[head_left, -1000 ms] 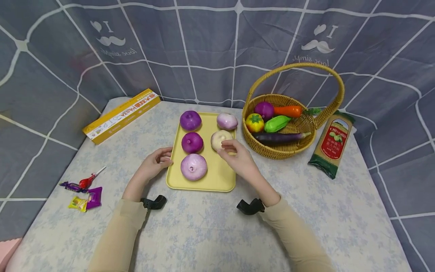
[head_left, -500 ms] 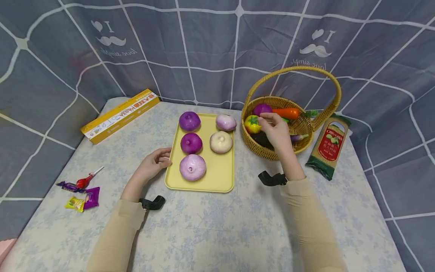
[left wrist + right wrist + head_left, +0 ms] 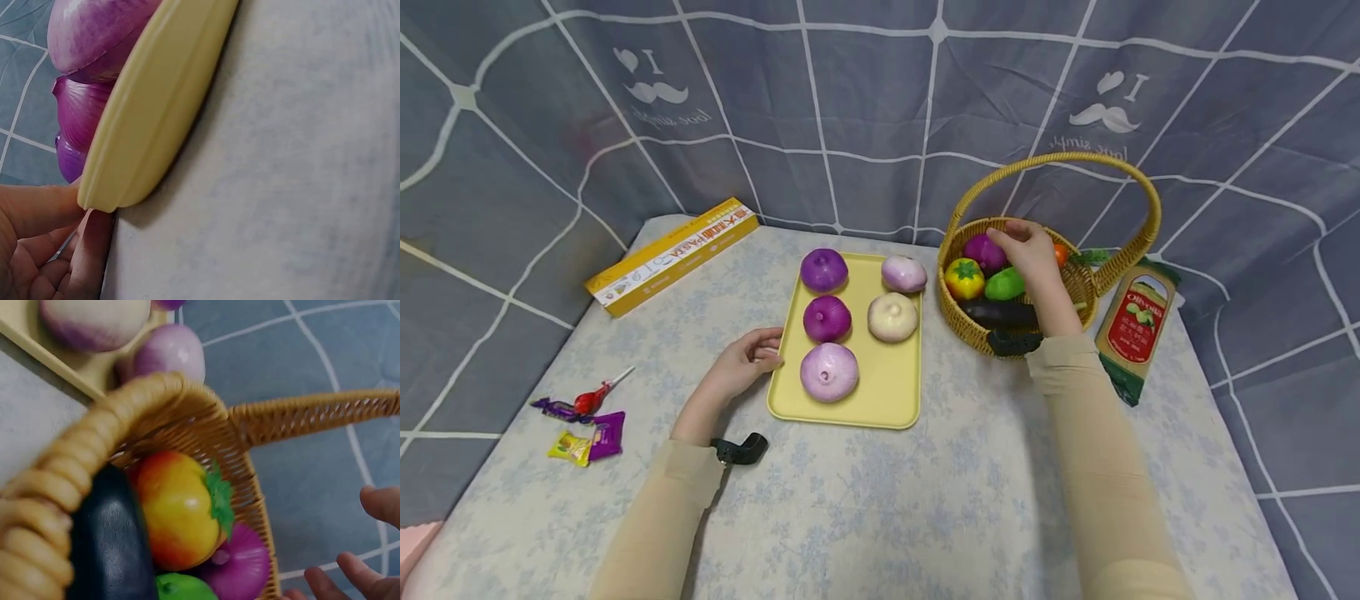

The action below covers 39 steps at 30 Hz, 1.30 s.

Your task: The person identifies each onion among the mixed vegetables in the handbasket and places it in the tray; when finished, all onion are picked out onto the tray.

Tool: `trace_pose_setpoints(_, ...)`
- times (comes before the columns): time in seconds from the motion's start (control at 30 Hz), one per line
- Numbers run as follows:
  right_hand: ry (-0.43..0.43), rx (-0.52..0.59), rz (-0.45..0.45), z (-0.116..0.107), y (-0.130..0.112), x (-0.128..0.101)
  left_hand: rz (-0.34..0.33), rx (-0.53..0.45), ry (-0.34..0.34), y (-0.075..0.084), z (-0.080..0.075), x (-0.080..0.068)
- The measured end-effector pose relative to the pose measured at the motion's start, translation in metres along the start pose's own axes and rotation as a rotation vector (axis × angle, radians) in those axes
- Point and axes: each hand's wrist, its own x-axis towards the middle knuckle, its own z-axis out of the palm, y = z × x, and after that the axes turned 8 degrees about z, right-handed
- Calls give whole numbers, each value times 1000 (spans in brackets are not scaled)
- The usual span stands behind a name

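My left hand (image 3: 743, 364) grips the left rim of a yellow tray (image 3: 887, 392); in the left wrist view the thumb (image 3: 44, 206) lies on the rim. Three purple onions, one of them pale (image 3: 829, 372), line the tray's left side. On its right sit a white onion (image 3: 892, 317) and a white-purple onion (image 3: 904, 273). Over the wicker basket (image 3: 953, 321) is my right hand (image 3: 1032, 252), fingers spread and apart in the right wrist view. Its fingertips are near a purple onion (image 3: 240, 565) in the basket, beside a yellow-red tomato (image 3: 178, 509), an eggplant (image 3: 112, 537) and a green vegetable (image 3: 1004, 284).
The basket's tall handle (image 3: 1138, 242) arches over it. A carrot (image 3: 1060, 254) is partly hidden behind my hand. Right of the basket lies an Olivoilà pack (image 3: 1138, 325). A pasta box (image 3: 673, 254) is at the back left; wrapped candies (image 3: 606, 433) and a lollipop (image 3: 592, 399) lie front left.
My right hand has let go of the white onion, left it on the tray, and moved right and back over the basket to the purple onion. My left hand stays at the tray rim.
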Motion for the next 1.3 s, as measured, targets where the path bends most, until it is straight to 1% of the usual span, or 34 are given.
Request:
trace_pose_setpoints(0.2,-7,-45,68,4,11,12,-4,1,-6,-2,3,-4)
trace_pose_setpoints(0.3,-16,-39,108,5,18,15,0,-1,-14,-2,3,-6)
trace_pose_setpoints(0.43,-35,-69,122,6,20,19,5,-11,-10,-1,3,-6)
trace_pose_setpoints(0.5,-46,-105,125,6,19,21,6,-14,-6,0,2,-5)
trace_pose_setpoints(0.63,-63,-217,130,7,17,24,5,-18,-1,1,2,-5)
trace_pose_setpoints(0.73,-60,-288,133,9,16,25,3,-17,3,1,2,-5)
trace_pose_setpoints(0.83,-42,-332,140,10,18,24,3,-9,2,2,3,-5)
trace_pose_setpoints(1.0,-21,-366,137,12,20,24,1,5,3,2,3,-4)
trace_pose_setpoints(1.1,-5,-352,125,15,20,23,-8,11,4,1,2,-3)
trace_pose_setpoints(1.2,41,-331,96,19,22,23,-10,13,2,1,2,-2)
trace_pose_setpoints(1.3,117,-334,42,27,26,22,-9,16,4,1,2,-1)
